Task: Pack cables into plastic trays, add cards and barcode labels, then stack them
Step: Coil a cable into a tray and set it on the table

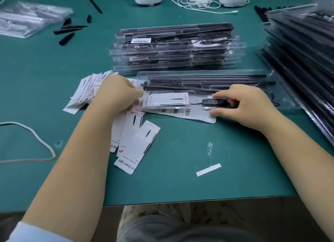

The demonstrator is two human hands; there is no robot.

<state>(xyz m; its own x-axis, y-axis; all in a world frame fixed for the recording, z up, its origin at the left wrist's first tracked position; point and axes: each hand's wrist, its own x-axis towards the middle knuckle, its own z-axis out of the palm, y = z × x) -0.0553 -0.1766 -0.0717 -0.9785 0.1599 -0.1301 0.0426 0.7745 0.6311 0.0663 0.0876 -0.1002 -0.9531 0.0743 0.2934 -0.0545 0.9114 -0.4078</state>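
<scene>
On the green mat, the right hand (242, 106) pinches the clear tray (198, 90); the left hand (115, 95), fingers curled, grips a card (166, 99).

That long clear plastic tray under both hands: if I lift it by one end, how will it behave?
The long clear plastic tray looks thin-walled, so it would probably flex and sag. Its glossy surface may be slippery. The black cable controller and white printed card inside seem loose and could slide.

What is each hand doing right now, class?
Left hand: fingers curled, pinching the left end of the clear tray.
Right hand: fingers and thumb gripping the tray's near edge.
</scene>
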